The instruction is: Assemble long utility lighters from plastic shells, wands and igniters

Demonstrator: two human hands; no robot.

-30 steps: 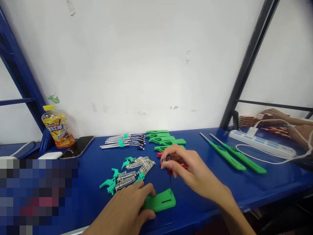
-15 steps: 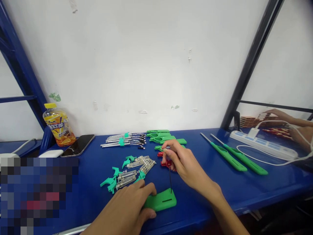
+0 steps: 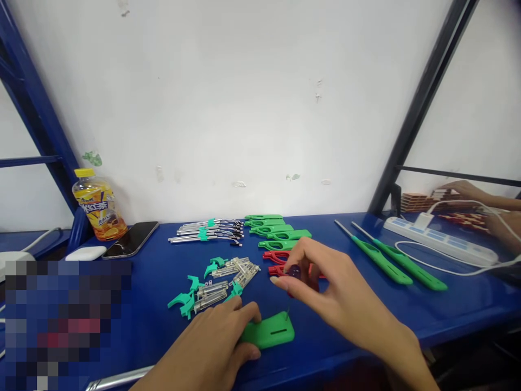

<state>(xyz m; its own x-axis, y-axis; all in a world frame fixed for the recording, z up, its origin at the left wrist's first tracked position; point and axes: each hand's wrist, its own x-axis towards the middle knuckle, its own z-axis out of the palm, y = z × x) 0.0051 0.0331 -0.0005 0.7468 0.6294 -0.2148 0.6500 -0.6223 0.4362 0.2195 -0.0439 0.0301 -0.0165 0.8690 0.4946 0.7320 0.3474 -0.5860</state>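
My left hand [image 3: 222,334] is closed around a green lighter casing [image 3: 271,330], pressing it flat on the table near the front edge. The casing's slotted end points right. Above that end, my right hand [image 3: 325,282] pinches the dark handle of a screwdriver [image 3: 293,272] between thumb and fingers. Its thin shaft shows faintly close to the casing's upper right corner; whether the tip touches is hard to tell. Clear fuel tanks [image 3: 214,293] with teal triggers [image 3: 185,304] lie loose beyond my left hand. Red casings [image 3: 277,256] lie partly behind my right hand.
Green casings [image 3: 285,234] lie in a row at the back, beside metal lighter tubes [image 3: 195,231] with wires. Two assembled lighters [image 3: 382,260] and a power strip [image 3: 439,239] are at right. A phone [image 3: 130,240] and a drink bottle [image 3: 100,209] stand left.
My right hand has shifted right and towards me, tilting the screwdriver so that its handle end faces me more. My left hand and the casing stay in place.
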